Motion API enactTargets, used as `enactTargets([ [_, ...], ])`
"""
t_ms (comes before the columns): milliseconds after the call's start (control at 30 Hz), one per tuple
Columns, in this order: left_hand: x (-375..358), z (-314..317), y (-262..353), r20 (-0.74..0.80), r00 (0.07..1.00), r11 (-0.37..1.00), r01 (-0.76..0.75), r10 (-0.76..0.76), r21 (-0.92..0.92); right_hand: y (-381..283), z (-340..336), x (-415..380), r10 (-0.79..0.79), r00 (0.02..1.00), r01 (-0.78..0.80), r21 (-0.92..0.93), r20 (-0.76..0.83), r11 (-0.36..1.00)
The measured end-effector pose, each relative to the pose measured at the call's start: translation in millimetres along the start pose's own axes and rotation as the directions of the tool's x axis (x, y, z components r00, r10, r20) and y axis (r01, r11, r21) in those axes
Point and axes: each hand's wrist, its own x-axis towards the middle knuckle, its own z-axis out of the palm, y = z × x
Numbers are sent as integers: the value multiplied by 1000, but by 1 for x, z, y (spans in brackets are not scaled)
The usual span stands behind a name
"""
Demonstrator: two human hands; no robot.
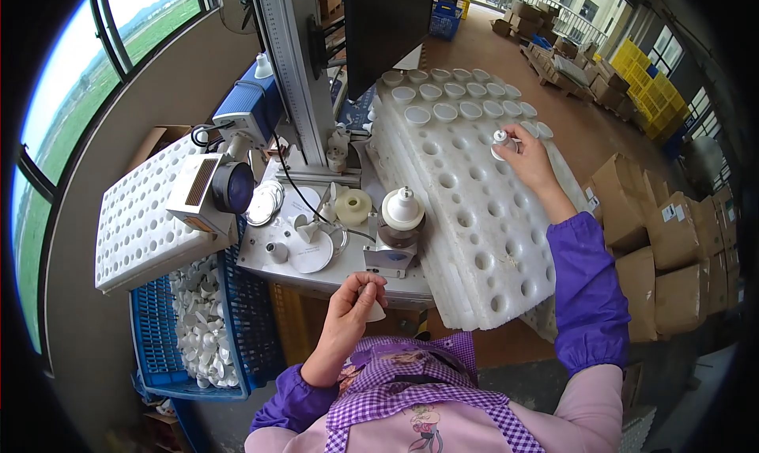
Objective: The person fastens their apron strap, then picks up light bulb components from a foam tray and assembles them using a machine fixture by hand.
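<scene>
My right hand [528, 162] is closed round a white lamp part [504, 143] with its narrow end up, over the white foam tray [466, 208] with rows of round holes. Round white cups [417, 115] fill the far rows of that tray. Near the bench's front edge, my left hand [353, 301] is closed, and a small white piece [375, 312] shows under its fingers. Just beyond it, a white lamp housing [402, 206] sits cap up on a round holder. The lens of a blue and white machine [232, 187] is left of that housing.
White discs [310, 252] and a yellowish ring [353, 206] lie on the metal bench [273, 273]. A blue crate [158, 334] of white parts stands at left below another foam tray [142, 216]. A dark monitor [387, 30] rises behind. Cardboard boxes [676, 295] are at right.
</scene>
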Motion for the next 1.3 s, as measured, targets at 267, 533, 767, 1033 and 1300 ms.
enactTargets([
  [267,1,7,12,25,989,979,142,-147,143,-27,29,-43,200,972,-235,498,124,834],
  [533,28,7,26,-91,984,852,-87,156,516,-26,36,-53,166,986,-155,354,-1,922],
  [767,65,18,51,4,859,566,-341,512,750,-25,38,-54,196,981,-181,391,1,902],
  [1033,111,35,66,48,892,378,-239,450,895,-26,37,-53,192,981,-177,364,-3,914],
  [1300,95,11,76,75,840,508,-393,537,766,-86,50,-51,5,994,-51,427,108,903],
])
